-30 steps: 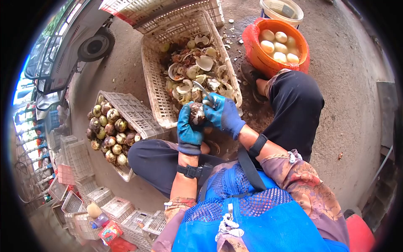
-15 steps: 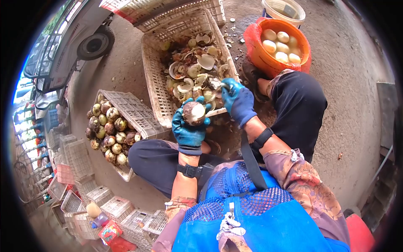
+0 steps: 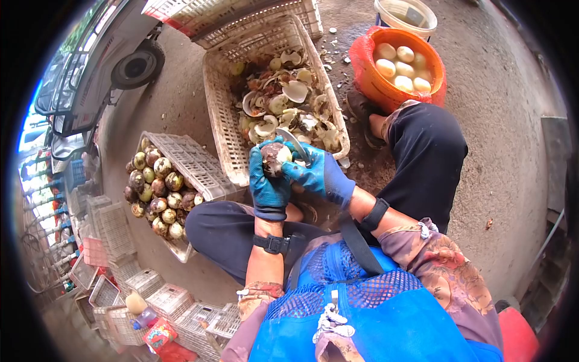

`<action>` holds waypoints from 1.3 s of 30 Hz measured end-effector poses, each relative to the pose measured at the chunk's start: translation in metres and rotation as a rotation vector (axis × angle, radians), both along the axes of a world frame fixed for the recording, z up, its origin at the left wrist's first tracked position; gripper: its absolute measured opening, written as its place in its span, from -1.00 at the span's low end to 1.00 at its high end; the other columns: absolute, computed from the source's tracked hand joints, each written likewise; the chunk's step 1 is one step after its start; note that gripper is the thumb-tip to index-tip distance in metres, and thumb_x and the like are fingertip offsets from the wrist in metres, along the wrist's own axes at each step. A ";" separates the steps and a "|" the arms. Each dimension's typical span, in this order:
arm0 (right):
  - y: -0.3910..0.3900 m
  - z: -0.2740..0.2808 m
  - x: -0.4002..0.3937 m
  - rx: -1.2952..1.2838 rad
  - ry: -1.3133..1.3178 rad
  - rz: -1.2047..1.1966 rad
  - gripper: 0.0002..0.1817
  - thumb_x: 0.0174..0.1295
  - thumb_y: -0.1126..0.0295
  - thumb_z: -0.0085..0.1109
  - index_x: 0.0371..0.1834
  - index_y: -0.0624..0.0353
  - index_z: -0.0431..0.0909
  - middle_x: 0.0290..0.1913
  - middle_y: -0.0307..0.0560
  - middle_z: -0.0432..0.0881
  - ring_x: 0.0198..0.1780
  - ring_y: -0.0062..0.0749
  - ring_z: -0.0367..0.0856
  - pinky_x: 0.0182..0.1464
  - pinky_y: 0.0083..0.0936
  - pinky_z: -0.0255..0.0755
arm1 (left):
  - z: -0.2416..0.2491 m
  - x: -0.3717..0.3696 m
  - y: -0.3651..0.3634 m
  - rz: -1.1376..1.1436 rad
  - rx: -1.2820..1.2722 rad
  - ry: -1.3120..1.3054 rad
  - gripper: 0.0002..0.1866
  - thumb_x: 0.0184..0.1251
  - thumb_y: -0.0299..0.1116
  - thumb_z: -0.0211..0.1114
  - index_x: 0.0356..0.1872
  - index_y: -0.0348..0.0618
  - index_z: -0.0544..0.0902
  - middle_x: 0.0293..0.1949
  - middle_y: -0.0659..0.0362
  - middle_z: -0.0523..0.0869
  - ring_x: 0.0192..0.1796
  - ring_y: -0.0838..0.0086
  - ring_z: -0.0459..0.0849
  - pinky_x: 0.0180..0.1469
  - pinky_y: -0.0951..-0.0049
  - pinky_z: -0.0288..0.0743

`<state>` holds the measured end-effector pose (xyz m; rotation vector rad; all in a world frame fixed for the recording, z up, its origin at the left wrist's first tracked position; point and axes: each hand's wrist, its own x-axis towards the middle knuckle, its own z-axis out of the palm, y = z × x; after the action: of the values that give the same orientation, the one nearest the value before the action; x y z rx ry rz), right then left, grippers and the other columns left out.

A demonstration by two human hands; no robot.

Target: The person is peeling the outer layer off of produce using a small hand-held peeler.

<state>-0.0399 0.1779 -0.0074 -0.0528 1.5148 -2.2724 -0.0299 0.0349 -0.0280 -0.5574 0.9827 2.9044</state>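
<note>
My left hand (image 3: 267, 190), in a blue-green coated glove, is closed around a round fruit (image 3: 275, 158). The fruit's rind is brown, and pale flesh shows on its right side. My right hand (image 3: 319, 177), gloved alike, grips a curved knife (image 3: 292, 141) with a thin metal blade. Its fingers press close against the fruit's right side, and the knife's handle is mostly hidden in the glove. Just beyond both hands stands a plastic crate (image 3: 215, 108) holding cut rinds (image 3: 295, 92), many of them white inside.
To the left, a tipped crate (image 3: 190, 154) holds whole brown and green fruits (image 3: 158, 186). An orange tub (image 3: 374, 72) of peeled fruits in liquid stands at upper right, before a white bucket (image 3: 410, 15). Stacked crates (image 3: 169, 298) lie lower left; a vehicle wheel (image 3: 137, 63) is upper left.
My right hand has come left and down from over the crate to the fruit, the curved blade now plainly visible. A white-and-dark piece lies among the rinds. The left hand has turned the fruit slightly.
</note>
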 end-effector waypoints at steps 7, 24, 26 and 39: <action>0.000 -0.002 -0.003 0.164 0.211 -0.228 -0.53 0.22 0.47 0.25 0.24 0.22 0.52 0.04 0.00 0.72 0.03 -0.45 0.68 0.11 -0.47 0.54 | 0.004 0.001 0.001 -0.122 -0.029 -0.123 -0.54 0.52 0.03 0.09 0.17 -0.11 0.56 0.05 0.10 0.68 0.10 0.29 0.64 0.18 0.24 0.54; 0.004 -0.022 0.012 1.185 0.838 0.148 -0.39 0.22 0.32 0.08 0.39 0.04 0.29 -0.08 0.04 0.61 -0.27 -0.08 0.72 -0.39 -0.18 0.51 | 0.004 0.005 -0.005 0.048 0.100 -0.163 -0.53 0.35 0.11 0.24 0.01 -0.08 0.60 -0.12 0.07 0.72 -0.03 0.21 0.68 0.00 0.14 0.63; 0.002 -0.023 0.016 1.245 0.868 0.174 -0.35 0.20 0.34 0.09 0.42 0.09 0.25 -0.10 0.05 0.59 -0.29 -0.10 0.72 -0.43 -0.18 0.50 | -0.003 0.004 -0.005 0.078 0.076 -0.157 -0.52 0.36 0.13 0.23 -0.02 -0.10 0.61 -0.13 0.05 0.72 -0.03 0.21 0.68 0.03 0.16 0.62; -0.005 -0.004 0.021 1.390 0.803 0.265 -0.42 0.15 0.36 0.14 0.28 0.22 0.30 -0.18 0.00 0.59 -0.31 -0.13 0.74 -0.45 -0.21 0.55 | -0.027 0.012 -0.010 0.053 0.197 -0.150 -0.59 0.41 -0.02 0.15 -0.07 -0.20 0.62 -0.07 0.03 0.72 0.05 0.21 0.67 0.19 0.20 0.54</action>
<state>-0.0193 0.1732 -0.0110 -0.7390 2.8858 -0.5815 -0.0181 0.0252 -0.0554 -0.7842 0.6650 2.9073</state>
